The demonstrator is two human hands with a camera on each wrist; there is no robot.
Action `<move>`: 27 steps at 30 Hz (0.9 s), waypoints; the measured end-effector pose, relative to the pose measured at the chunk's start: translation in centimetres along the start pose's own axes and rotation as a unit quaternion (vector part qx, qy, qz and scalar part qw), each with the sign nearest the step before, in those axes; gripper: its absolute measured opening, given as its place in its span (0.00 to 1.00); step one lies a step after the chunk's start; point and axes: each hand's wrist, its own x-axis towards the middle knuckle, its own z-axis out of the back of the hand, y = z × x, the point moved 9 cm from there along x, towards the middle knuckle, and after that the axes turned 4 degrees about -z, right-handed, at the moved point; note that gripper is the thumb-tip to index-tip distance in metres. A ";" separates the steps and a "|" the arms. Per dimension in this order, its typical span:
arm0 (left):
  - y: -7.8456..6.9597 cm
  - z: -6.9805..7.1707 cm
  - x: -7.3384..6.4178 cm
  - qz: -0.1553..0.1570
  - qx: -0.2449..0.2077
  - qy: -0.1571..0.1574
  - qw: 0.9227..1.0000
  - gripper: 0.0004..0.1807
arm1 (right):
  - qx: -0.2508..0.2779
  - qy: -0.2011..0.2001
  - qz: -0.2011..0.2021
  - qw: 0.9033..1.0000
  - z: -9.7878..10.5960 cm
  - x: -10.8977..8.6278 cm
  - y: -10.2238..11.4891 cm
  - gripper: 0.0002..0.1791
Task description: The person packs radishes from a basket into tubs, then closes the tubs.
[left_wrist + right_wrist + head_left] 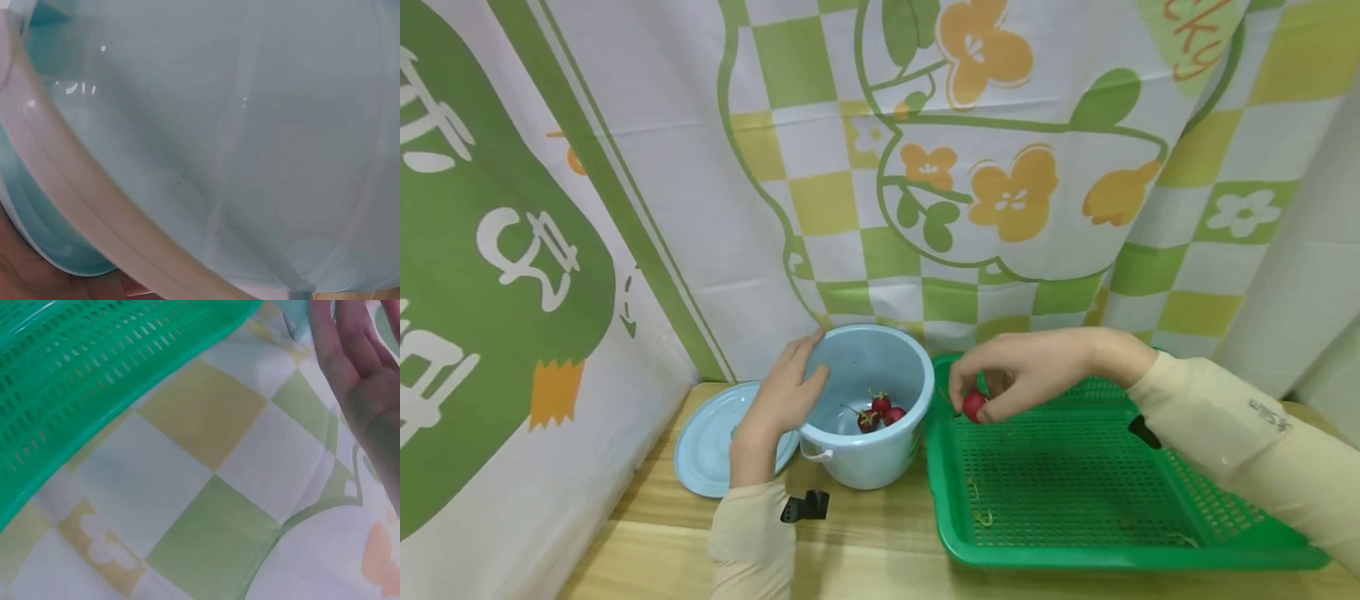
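Note:
A light blue bucket (868,458) stands upright, with several small red radishes (892,415) on its bottom. At its left side my left hand (782,392) holds the rim, thumb over the edge. The left wrist view shows the bucket's wall (250,125) very close, crossed by its pale handle (94,200). My right hand (1026,371) pinches one round red radish (975,406) between thumb and fingers, above the left part of a green mesh basket (1120,557). In the right wrist view the right hand's fingers (356,356) show, but the radish does not.
A light blue lid (703,454) lies left of the bucket, partly behind the left hand. Thin stem scraps (981,518) lie in the basket. All stands on a wooden table (857,550); a patterned cloth (820,208) hangs right behind the bucket and basket.

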 end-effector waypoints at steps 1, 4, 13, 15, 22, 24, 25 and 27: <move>0.0 0.0 0.0 0.000 0.000 -0.001 1.000 0.34 | -0.003 -0.013 0.011 1.000 0.7 0.2 0.3 0.08; 0.2 -0.1 0.0 0.000 0.000 -0.003 1.000 0.34 | -0.006 -0.038 0.026 0.999 2.2 0.9 0.7 0.09; 0.2 0.0 0.2 -0.003 0.000 -0.008 1.000 0.35 | 0.048 -0.036 -0.005 0.998 4.1 3.9 0.5 0.14; 0.2 -0.1 0.2 -0.002 0.000 -0.007 1.000 0.35 | 0.066 -0.030 -0.009 0.997 4.3 4.8 0.4 0.14; 0.2 0.0 0.2 -0.004 -0.004 -0.011 1.000 0.35 | 0.094 -0.001 -0.015 0.995 4.4 8.4 -0.1 0.15; 0.1 0.1 0.1 -0.003 -0.004 -0.012 1.000 0.35 | 0.086 0.005 -0.018 0.996 4.3 9.3 -0.3 0.14; 0.1 0.1 0.1 -0.003 -0.003 -0.012 1.000 0.35 | 0.079 0.008 -0.017 0.997 4.3 9.7 -0.3 0.14; 0.1 0.2 0.1 -0.002 -0.003 -0.013 1.000 0.35 | 0.057 0.013 -0.022 0.998 4.1 10.5 -0.4 0.14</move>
